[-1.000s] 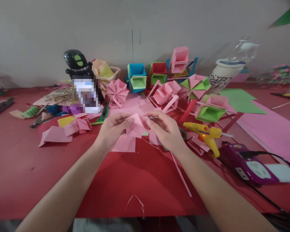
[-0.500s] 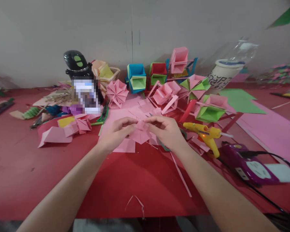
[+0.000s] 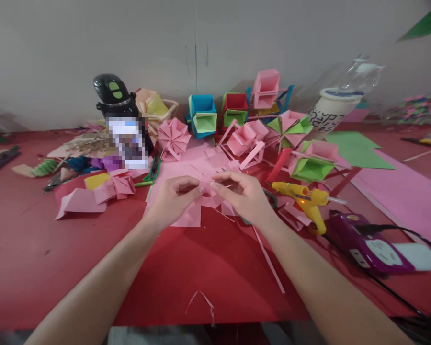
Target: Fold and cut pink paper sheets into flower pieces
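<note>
My left hand [image 3: 173, 197] and my right hand [image 3: 247, 195] meet at the middle of the table, each with thumb and forefinger pinched. Between them is a small folded piece of pink paper [image 3: 207, 186], partly hidden by the fingertips. It is held just above a larger pink sheet [image 3: 172, 167] on the red table. Beneath my right hand lie scissors with green handles [image 3: 272, 198], mostly covered. A loose pink paper strip [image 3: 269, 261] lies nearer the front edge, below my right wrist.
To the right are a yellow glue gun [image 3: 305, 199] with a lit orange light and a purple power strip [image 3: 371, 247] with black cables. Folded paper models [image 3: 203, 115] line the back wall. Toward the left, a phone [image 3: 129, 141] leans on a black holder [image 3: 111, 91].
The pink paper has tilted between my fingers, so its broad pleated face no longer shows and a small gap appears under it. Both hands stay in nearly the same place.
</note>
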`<state>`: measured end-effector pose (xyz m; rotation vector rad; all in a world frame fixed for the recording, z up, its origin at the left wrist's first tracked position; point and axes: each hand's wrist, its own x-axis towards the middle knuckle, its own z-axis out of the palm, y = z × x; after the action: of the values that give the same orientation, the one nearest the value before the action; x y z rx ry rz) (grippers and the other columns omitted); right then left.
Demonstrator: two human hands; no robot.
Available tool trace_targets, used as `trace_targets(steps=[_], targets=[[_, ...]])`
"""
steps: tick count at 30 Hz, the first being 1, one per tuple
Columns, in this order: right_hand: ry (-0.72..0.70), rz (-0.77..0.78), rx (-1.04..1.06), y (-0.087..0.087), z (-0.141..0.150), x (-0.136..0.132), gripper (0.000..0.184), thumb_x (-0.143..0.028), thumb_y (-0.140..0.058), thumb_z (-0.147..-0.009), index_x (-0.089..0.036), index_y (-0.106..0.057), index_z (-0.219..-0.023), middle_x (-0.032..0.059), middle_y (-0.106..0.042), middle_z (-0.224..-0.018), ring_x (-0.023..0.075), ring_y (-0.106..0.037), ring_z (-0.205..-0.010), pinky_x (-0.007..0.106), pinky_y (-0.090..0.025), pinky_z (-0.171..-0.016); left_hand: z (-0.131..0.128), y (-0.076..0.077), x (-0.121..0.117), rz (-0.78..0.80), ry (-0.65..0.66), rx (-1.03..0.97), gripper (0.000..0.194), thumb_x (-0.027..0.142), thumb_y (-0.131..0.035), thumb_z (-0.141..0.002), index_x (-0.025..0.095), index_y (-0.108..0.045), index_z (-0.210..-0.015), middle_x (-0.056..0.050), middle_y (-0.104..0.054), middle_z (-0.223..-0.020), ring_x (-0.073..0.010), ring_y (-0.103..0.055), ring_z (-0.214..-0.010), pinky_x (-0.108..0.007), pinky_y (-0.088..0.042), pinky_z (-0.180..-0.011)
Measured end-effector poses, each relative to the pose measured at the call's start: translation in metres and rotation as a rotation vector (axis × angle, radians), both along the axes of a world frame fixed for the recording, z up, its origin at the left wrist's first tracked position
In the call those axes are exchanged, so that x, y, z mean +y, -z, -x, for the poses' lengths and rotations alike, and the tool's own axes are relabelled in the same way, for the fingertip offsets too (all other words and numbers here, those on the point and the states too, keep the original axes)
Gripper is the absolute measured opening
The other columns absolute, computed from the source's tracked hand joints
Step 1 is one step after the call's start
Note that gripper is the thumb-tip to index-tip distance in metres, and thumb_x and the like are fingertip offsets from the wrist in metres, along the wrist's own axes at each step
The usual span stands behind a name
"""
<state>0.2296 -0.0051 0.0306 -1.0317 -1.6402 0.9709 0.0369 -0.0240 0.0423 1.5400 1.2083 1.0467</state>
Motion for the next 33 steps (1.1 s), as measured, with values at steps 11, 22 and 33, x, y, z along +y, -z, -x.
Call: trace_targets(steps=[11, 22, 33], targets=[[-0.002, -0.006, -0.001, -0.0010, -0.0009, -0.0008, 0.017, -0.037, -0.075, -0.085, -0.021, -0.077, -0.092, 0.0045, -0.078, -0.095, 0.0186, -0.071, -0.085, 0.031, -0.057, -0.074, -0.0007, 0.0020, -0.0020, 0.085, -0.082, -0.072, 0.016, 0.034, -0.075, -0.082, 0.019, -0.072, -0.084, -0.004, -0.070, -0.088, -0.0165, -0.065, -0.079, -0.028, -0.057, -0.073], [-0.057, -0.019, -0.016, -0.0035, -0.0016, -0.0005, 0.010, -0.029, -0.072, -0.088, -0.021, -0.078, -0.087, 0.0027, -0.077, -0.086, 0.0181, -0.069, -0.079, 0.033, -0.055, -0.075, -0.0021, -0.0020, -0.0023, -0.009, 0.041, 0.039, 0.021, 0.034, -0.068, -0.087, 0.018, -0.070, -0.073, -0.003, -0.067, -0.073, -0.0151, -0.059, -0.070, -0.026, -0.048, -0.066], [0.214, -0.350, -0.018, -0.0053, -0.0006, -0.0088, 0.007, -0.029, -0.068, -0.092, -0.023, -0.069, -0.090, 0.0031, -0.069, -0.090, 0.0186, -0.064, -0.084, 0.035, -0.052, -0.078, 0.0035, 0.0024, -0.0023, -0.130, -0.252, 0.101, 0.017, 0.038, -0.072, -0.087, 0.024, -0.080, -0.083, -0.003, -0.076, -0.083, -0.0184, -0.065, -0.075, -0.030, -0.049, -0.070]])
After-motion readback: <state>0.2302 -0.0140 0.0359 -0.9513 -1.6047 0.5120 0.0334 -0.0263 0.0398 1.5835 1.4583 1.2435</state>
